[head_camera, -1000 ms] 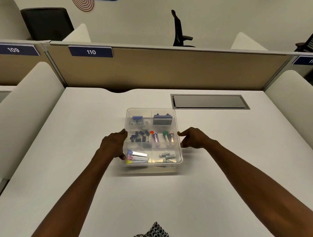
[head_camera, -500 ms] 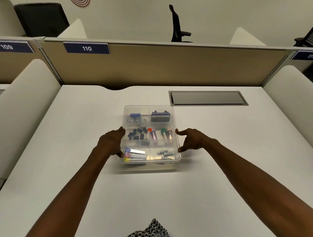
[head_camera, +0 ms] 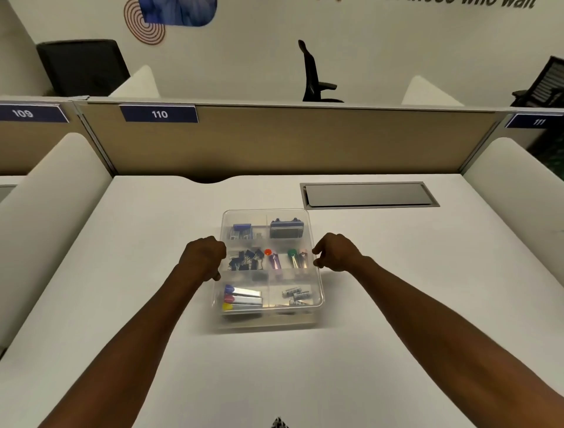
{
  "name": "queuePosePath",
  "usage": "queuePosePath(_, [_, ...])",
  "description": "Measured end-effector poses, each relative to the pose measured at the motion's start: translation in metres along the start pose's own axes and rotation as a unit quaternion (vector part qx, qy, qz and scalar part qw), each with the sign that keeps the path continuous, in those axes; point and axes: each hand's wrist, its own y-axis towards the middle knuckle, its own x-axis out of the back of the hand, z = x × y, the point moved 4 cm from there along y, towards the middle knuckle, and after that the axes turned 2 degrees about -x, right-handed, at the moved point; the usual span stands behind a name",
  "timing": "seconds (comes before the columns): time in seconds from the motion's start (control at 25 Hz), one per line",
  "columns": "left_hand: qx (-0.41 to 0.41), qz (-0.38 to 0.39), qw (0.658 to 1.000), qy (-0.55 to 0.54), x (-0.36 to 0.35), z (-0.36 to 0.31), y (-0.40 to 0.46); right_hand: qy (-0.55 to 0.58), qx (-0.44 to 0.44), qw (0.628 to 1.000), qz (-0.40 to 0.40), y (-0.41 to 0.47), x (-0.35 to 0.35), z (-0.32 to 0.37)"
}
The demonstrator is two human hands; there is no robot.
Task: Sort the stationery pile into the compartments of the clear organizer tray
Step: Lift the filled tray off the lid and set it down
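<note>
The clear organizer tray [head_camera: 268, 317] sits at the centre of the white desk [head_camera: 396, 305], split into six compartments, two across and three deep. At the tray's 11 o'clock corner lie small blue-and-grey items [head_camera: 242, 231], too blurred to name; at 1 o'clock sits a dark block with a blue top [head_camera: 286, 229]. The middle row holds black binder clips [head_camera: 246, 259] on the 9 o'clock side and, at 3 o'clock, markers with an orange cap [head_camera: 268, 252] and a green cap [head_camera: 292, 253]. At 7 o'clock three silver markers [head_camera: 245, 299] lie stacked with blue, red and yellow ends; at 5 o'clock are small white tubes [head_camera: 295, 294] whose printing is too small to read.

The left hand [head_camera: 203, 258] curls its fingers round the tray's 9 o'clock wall, gripping it. The right hand [head_camera: 334, 253] pinches the 3 o'clock rim with fingers curled.

At 1 o'clock from the tray a grey cable hatch [head_camera: 369, 195] is set flush in the desk. Along the tan partition [head_camera: 290, 143] at 12 o'clock, navy plates read "109" [head_camera: 23, 113], "110" [head_camera: 159, 114] and "111" [head_camera: 538, 122]. Beyond stand black office chairs [head_camera: 314, 76], and the wall lettering is cut off, showing only "who wait" [head_camera: 500, 3].
</note>
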Motion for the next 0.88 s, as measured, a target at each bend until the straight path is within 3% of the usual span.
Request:
queuePosePath(0.24, [0.002, 0.001, 1.000, 0.006, 0.017, 0.000, 0.021, -0.032, -0.007, 0.999, -0.023, 0.007, 0.009, 0.011])
queuePosePath(0.6, [-0.013, -0.024, 0.999, 0.024, 0.024, -0.004, 0.052, -0.135, -0.026, 0.990, 0.017, 0.031, 0.025, 0.024])
queuePosePath(0.88, [-0.011, -0.013, 0.999, 0.044, 0.020, 0.000, 0.059, -0.122, -0.011, 0.992, 0.010, 0.038, 0.029, 0.026])
